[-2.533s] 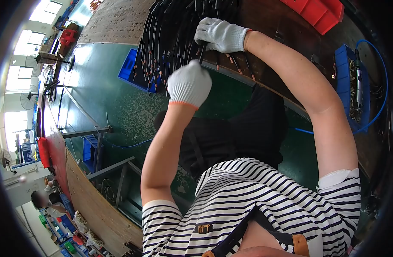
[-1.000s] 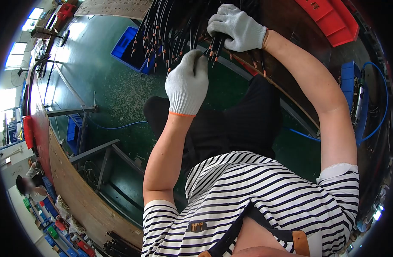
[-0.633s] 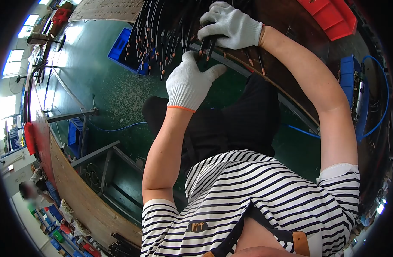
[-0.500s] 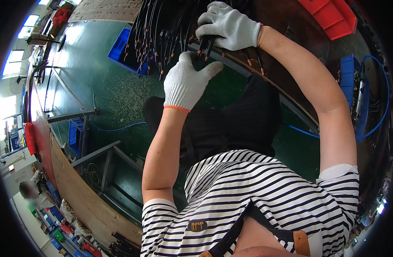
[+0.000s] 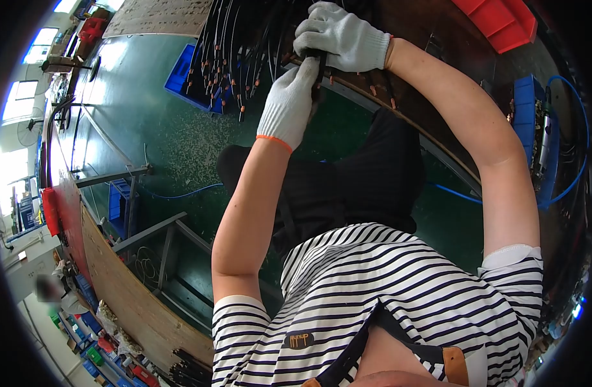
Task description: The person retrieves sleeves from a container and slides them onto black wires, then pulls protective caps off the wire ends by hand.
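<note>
So both hands are in white knit gloves and working close together. The right hand point(image 5: 341, 40) has its fingers curled snugly around a small bunch of black cables point(image 5: 315, 54), right at the table edge. The left hand point(image 5: 289, 100) is just below that grip, touching the same bunch near its ends, but its thumb side is blurry, so I honestly can't tell if it's clamped on or just pressed there. Loads more loose cables point(image 5: 263, 32) with copper tips hang over to the left of the right-hand grip, and a blue bin point(image 5: 178, 69) sits on the floor point(image 5: 196, 138) left of the left hand. Right of the grip there's dark brown table point(image 5: 415, 19), then a red tray point(image 5: 499, 26), with a blue box point(image 5: 525, 109) nearer the person.
</note>
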Tool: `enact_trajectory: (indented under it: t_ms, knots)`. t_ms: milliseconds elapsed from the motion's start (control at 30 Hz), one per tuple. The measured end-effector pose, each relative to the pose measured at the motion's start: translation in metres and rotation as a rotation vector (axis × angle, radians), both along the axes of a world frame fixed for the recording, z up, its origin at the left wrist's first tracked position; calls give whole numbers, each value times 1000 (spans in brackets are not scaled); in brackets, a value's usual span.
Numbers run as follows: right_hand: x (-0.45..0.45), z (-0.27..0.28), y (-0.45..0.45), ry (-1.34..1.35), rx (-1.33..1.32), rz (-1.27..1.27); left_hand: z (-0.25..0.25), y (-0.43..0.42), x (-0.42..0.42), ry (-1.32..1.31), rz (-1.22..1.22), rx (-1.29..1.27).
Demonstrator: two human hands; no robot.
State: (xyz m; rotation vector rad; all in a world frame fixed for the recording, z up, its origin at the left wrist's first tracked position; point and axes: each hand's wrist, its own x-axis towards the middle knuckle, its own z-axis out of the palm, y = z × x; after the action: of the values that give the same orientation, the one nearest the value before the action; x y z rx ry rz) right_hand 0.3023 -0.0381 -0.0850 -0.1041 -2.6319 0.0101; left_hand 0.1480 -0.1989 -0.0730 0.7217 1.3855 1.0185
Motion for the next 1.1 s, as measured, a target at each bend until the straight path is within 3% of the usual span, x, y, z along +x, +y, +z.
enact_trajectory:
  t_ms: [67, 167, 300, 333, 600, 700, 833, 967, 1033, 1100]
  knots:
    - [0, -13, -1, -18, 17, -102, -5, 3, 8, -15, 31, 15]
    - [2, 12, -4, -48, 69, 12, -8, 0, 16, -28, 61, 65]
    - [-1, 3, 1, -106, 58, -7, -14, -6, 17, -69, 72, 94]
    - [0, -7, -6, -134, 26, -164, -15, -6, 19, -81, 85, 94]
    - [-1, -14, -5, -40, 41, -137, -15, -7, 21, -87, 132, 76]
    - [2, -9, -3, -66, 39, -120, -30, -37, 24, 67, 55, 206]
    - [3, -6, -12, -75, 15, -186, -53, -102, 26, -150, 0, -146]
    - [0, 0, -1, -48, 49, -13, -46, -84, 21, -315, 226, -52]
    - [2, 2, -2, -52, 42, -20, -37, -65, 14, -487, 247, -85]
    - [1, 4, -3, -61, 38, -22, -24, -47, 17, -432, 203, -53]
